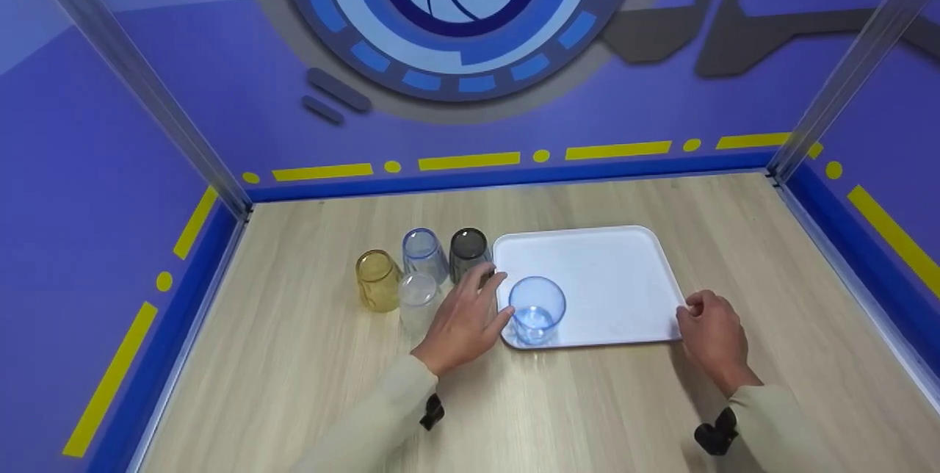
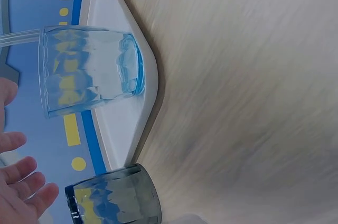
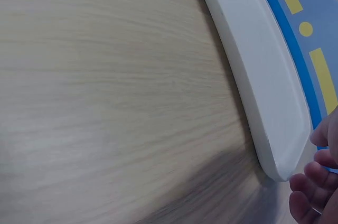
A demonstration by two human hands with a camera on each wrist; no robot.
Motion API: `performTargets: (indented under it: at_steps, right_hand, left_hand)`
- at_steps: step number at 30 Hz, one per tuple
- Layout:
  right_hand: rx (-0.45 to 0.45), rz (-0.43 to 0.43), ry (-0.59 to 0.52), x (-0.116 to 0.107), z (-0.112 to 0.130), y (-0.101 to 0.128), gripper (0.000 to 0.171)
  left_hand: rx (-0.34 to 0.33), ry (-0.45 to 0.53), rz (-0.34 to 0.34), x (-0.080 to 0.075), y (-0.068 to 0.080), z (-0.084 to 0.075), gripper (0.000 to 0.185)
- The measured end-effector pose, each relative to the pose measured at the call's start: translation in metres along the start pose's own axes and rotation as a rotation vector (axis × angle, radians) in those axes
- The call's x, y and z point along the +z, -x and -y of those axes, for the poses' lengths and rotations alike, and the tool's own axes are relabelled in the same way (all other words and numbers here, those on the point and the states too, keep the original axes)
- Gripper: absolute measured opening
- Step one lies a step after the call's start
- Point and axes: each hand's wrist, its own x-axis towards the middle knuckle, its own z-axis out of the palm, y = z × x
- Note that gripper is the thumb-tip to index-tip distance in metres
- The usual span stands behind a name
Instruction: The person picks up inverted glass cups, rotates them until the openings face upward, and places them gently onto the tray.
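A light-blue drinking glass (image 1: 537, 311) stands mouth up in the near left corner of a white tray (image 1: 617, 267). My left hand (image 1: 464, 319) hovers just left of that glass, fingers spread and holding nothing; the left wrist view shows a gap between its fingers (image 2: 29, 182) and the glass. Beyond those fingers a dark grey glass (image 1: 470, 247) sits upside down by the tray's left edge. My right hand (image 1: 712, 333) is at the tray's near right corner with loosely curled fingers. In the right wrist view thumb and fingers (image 3: 311, 182) stand apart, beside the rim.
Left of the tray, more upturned glasses stand close together: an amber one (image 1: 378, 282), a blue-tinted one (image 1: 424, 253) and a clear one (image 1: 418, 304), partly behind my left hand. Purple-blue panels (image 1: 514, 120) enclose the wooden table (image 1: 279, 370) at the back and sides.
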Motion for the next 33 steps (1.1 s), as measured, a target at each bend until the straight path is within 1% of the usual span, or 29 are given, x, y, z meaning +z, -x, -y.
performTargets:
  at_steps: [6,9,14,22,25,28,33]
  right_hand:
    - [-0.015,-0.003,0.004,0.001,-0.003,0.001,0.028]
    - [-0.018,0.004,0.003,0.001,-0.004,0.001,0.029]
    - [-0.019,0.021,0.01,0.002,-0.005,0.002,0.031]
    - [-0.019,0.014,0.034,0.002,-0.007,0.002,0.03]
    - [-0.003,0.027,0.041,0.003,-0.006,0.001,0.031]
    - [0.028,0.056,0.043,0.003,-0.007,0.002,0.033]
    - [0.055,0.086,0.04,0.003,-0.009,0.003,0.035]
  left_hand:
    - [-0.01,0.0,-0.012,-0.004,0.002,0.004,0.05]
    - [-0.019,-0.006,-0.013,-0.005,0.003,0.006,0.049]
    - [-0.017,-0.002,-0.027,-0.008,0.004,0.01,0.049]
    - [-0.005,0.011,-0.077,-0.013,0.007,0.02,0.049]
    - [-0.014,0.003,-0.081,-0.015,0.008,0.023,0.049]
    - [-0.04,0.001,-0.069,-0.018,0.01,0.025,0.05]
    - [-0.046,-0.011,-0.09,-0.022,0.012,0.029,0.051]
